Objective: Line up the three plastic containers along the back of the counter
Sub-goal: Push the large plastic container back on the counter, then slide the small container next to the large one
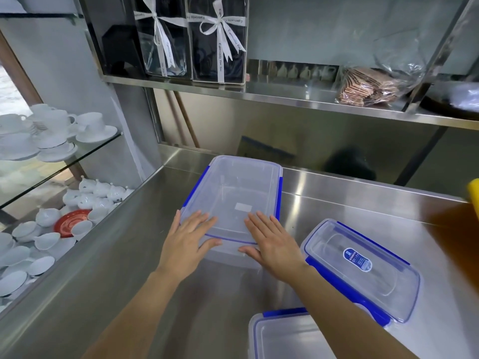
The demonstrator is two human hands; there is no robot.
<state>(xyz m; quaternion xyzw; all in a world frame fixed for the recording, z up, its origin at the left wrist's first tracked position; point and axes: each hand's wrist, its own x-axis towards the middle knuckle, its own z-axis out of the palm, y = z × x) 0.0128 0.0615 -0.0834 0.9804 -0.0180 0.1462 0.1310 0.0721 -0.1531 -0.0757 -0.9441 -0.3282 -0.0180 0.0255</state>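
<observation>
Three clear plastic containers with blue lid clips lie on a steel counter. The largest container sits near the back left, its long side running away from me. My left hand and my right hand both rest flat on its near end, fingers spread, thumbs against the front wall. A second container with a blue label lies angled to the right of my right arm. The third container is at the bottom edge, partly cut off.
A steel shelf overhangs the counter's back, carrying ribboned gift boxes and a bag of wafers. White cups and teapots fill glass shelves on the left. A yellow and brown object sits at the right edge.
</observation>
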